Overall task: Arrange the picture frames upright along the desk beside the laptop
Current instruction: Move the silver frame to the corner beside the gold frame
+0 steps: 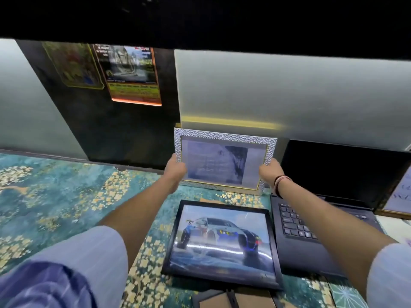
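A silver textured picture frame stands upright against the back wall, just left of the open black laptop. My left hand grips its left edge and my right hand grips its right edge. In front of it, a black frame with a car picture lies flat on the desk. Another frame lies face down at the bottom edge, partly cut off. A gold-edged frame stands right of the laptop, mostly out of view.
The desk has a teal floral cover. Two posters hang on a dark wall panel at the back left. A dark shelf overhangs the top of the view.
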A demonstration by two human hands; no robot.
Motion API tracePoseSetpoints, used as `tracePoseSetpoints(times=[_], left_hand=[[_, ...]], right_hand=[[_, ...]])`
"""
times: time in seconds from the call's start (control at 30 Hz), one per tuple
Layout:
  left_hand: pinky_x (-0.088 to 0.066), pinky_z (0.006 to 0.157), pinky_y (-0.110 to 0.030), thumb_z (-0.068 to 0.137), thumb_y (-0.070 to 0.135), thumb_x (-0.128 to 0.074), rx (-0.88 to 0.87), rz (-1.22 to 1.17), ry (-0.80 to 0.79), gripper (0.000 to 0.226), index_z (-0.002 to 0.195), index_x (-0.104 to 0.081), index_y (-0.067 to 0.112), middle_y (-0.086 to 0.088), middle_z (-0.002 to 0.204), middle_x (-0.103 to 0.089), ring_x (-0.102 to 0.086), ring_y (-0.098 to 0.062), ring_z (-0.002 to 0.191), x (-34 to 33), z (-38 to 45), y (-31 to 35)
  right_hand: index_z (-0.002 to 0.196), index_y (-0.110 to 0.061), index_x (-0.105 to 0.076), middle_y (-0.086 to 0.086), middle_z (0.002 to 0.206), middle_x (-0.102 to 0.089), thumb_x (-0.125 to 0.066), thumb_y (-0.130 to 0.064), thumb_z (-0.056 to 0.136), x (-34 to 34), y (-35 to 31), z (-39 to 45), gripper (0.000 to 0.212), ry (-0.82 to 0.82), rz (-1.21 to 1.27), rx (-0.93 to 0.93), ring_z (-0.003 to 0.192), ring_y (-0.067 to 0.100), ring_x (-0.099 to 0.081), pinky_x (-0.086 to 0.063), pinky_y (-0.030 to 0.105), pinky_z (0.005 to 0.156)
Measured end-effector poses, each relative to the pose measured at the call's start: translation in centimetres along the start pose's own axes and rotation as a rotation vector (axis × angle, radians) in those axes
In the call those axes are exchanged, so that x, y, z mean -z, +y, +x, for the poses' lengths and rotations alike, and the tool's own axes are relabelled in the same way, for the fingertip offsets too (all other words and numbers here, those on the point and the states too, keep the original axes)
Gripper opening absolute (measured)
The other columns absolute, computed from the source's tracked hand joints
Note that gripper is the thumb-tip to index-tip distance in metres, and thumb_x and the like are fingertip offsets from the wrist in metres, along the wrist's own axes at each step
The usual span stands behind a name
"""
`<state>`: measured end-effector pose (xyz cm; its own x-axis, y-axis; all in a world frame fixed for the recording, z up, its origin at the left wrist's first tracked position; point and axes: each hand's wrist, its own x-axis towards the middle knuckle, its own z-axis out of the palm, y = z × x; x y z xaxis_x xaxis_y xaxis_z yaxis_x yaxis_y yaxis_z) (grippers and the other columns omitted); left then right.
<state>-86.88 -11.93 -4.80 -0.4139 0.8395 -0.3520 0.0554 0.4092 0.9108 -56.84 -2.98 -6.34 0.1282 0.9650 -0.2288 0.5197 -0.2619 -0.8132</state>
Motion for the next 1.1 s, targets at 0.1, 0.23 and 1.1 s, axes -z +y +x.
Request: tracePoseSetpoints(times=[0.1, 0.23, 1.1], left_hand=[[-0.039, 0.114, -0.056, 0.075, -0.004, -0.043, 0.039, 0.006, -0.033, 0.088, 0.158, -0.028, 0.021, -0.008, 0.161, -0.041, -0.045, -0.035, 0.141, 0.0, 6.0, -2.1], [-0.048, 0.103, -0.040, 0.081, -0.013, -0.037, 0.019, -0.103, 0.040, 0.069, 0.144, -0.050, 0.011, -0.010, 0.134, -0.065, -0.060, -0.030, 0.122, -0.1, 3.9, -0.9], [-0.053, 0.099, -0.045, 0.063, -0.002, -0.037, -0.416, 0.155, -0.034, 0.066, 0.121, -0.066, 0.014, -0.013, 0.123, -0.058, -0.061, -0.031, 0.103, -5.5, -18.8, 4.2]], right_hand=[[0.088, -0.001, -0.050, 0.012, 0.081, -0.052, -0.046, -0.003, 0.078, -0.4, 1.9, 2.7, 0.012, -0.056, 0.134, -0.004, 0.070, 0.021, -0.047, -0.040, 0.029, 0.064], [0.121, -0.007, -0.059, 0.010, 0.112, -0.068, -0.039, 0.000, 0.083, -0.1, 1.2, -0.6, 0.043, -0.072, 0.296, -0.018, 0.096, 0.026, -0.062, -0.049, 0.036, 0.087], [0.067, -0.012, -0.044, 0.002, 0.057, -0.043, -0.036, 0.017, 0.089, 16.0, 7.3, -23.3, 0.037, 0.246, 0.451, -0.214, 0.053, 0.016, -0.037, -0.028, 0.014, 0.033]])
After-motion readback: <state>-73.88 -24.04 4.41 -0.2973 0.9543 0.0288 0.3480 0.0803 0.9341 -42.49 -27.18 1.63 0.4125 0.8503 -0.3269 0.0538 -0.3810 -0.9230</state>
